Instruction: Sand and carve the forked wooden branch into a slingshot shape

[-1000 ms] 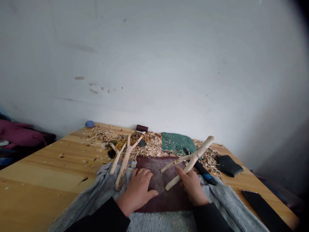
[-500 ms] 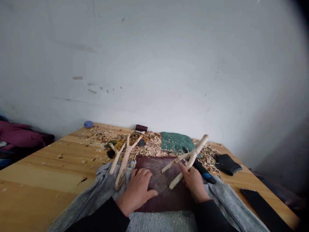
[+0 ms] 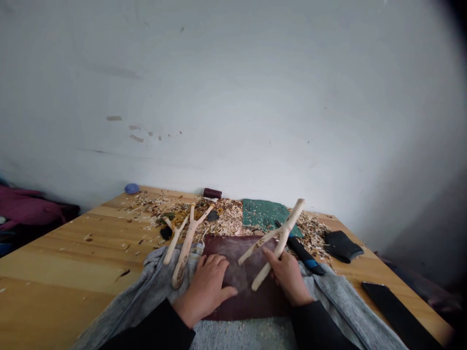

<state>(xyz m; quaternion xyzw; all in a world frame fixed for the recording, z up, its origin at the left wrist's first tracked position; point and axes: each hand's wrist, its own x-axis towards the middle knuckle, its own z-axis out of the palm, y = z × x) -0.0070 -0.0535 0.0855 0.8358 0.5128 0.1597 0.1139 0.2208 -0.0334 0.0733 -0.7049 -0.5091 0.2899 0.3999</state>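
One forked stick [image 3: 292, 218] is gripped by one prong in the right hand [image 3: 290, 279] over the maroon sheet [image 3: 255, 306], probably to leave its stem free; the left hand [image 3: 207, 287] lies open, seemingly steadying the sheet; long axis slants near-left to far-right, stem toward the wall [image 3: 233, 97].

On the wooden table [image 3: 54, 272], a maroon roll [image 3: 212, 193] is lying near the wall [image 3: 233, 97], wood shavings [image 3: 232, 216] are littering a green cloth [image 3: 260, 214], 1 bluish ball [image 3: 132, 188] is sitting at the far left, and 1 black smartphone [image 3: 396, 311] is resting at right.
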